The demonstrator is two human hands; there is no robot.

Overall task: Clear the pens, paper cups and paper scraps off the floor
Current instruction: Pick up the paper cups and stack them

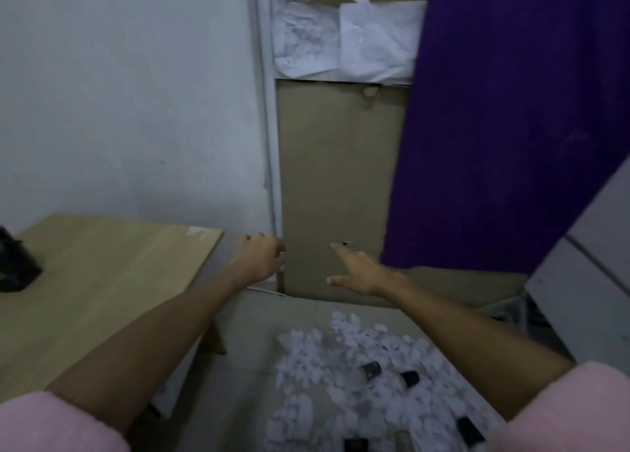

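Much of this is blurred. My left hand [260, 259] is raised in front of the wall [129, 93], its back toward me, the fingers curled out of sight, and I cannot tell whether they grip anything. My right hand [358, 271] reaches toward the cardboard [335, 185], fingers straight and spread, thumb out to the left; a small dark mark sits at the tip of the forefinger, too smeared to name. Both pink sleeves [51, 424] are cut off by the bottom edge.

The scraps [341, 366] lie below my right arm: a wide heap of small white torn pieces, soft-edged, spread over the pale floor [235, 376]. Among them are cups [371, 369], short cylinders with dark bands, tipped on their sides; those at the bottom edge are only partly in frame. I cannot make out any pens.

To the left stands a table [102, 281] with a smooth, light wood-grain top and a sharp far corner; a black object [15, 264] on it is cropped by the frame. The cardboard is flat, brown and matte, upright against the wall. Crumpled white sheets [344, 39] hang above it. A purple curtain [511, 110] falls to the right, and a grey panel [586, 281] slants beside it. A strip of floor between the table and the heap lies open.
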